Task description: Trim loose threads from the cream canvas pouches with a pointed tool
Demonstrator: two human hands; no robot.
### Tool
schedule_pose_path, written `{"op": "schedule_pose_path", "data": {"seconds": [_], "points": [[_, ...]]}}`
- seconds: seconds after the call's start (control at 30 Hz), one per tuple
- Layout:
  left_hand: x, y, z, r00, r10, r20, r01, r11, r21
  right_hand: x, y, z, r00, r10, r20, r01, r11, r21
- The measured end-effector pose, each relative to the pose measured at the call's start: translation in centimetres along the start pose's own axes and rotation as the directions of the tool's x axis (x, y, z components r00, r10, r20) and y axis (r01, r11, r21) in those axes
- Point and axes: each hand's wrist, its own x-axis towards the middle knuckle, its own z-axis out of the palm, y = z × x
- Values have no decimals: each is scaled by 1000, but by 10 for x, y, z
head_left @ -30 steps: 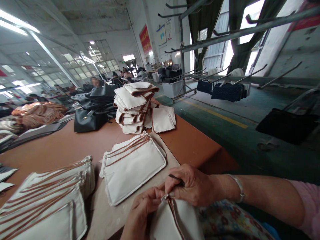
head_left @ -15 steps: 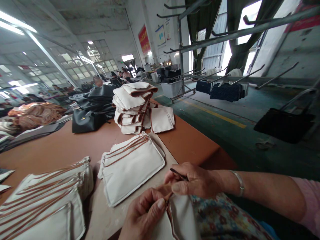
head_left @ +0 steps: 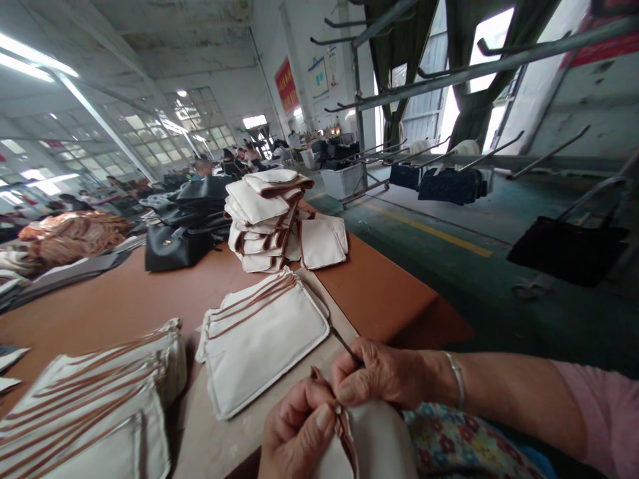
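White pouch (head_left: 382, 439), zipper end pinched between left hand (head_left: 299, 426) and right hand (head_left: 379, 376)

Worn on the head, looking forward and down from close above the left hand (head_left: 298, 426) and right hand (head_left: 382, 374), across the brown tabletop (head_left: 394, 286) toward the far windows (head_left: 160, 150).

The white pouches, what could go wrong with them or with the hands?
The thin dark tool in the right hand could slip and poke the left hand, which is very close, or scratch the white pouch being held. And the tall, uneven stack of folded white pouches might topple if bumped.
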Motion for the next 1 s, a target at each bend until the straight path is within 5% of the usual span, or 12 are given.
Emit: {"op": "schedule_pose_path", "data": {"seconds": [0.27,0.47,0.63,0.77,0.87,1.0], "points": [[4,10,-8,996,-93,10,92,993,72,-3,-16,-4,990,-142,-14,128,926,-356],[5,20,-3,983,-175,62,156,960,232,-2,-16,-6,979,-202,-8,179,886,-428],[6,7,4,997,40,66,-57,953,297,-1,-10,-7,975,-224,-14,205,916,-344],[4,6,6,957,286,48,-250,731,635,-3,-10,-6,974,-210,-82,167,915,-368],[4,14,-4,986,100,135,-162,785,598,-7,-12,-8,969,-245,-44,208,894,-396],[1,29,-29,948,-180,261,3,827,562,-14,-18,-20,975,-192,-113,124,890,-440]]}}
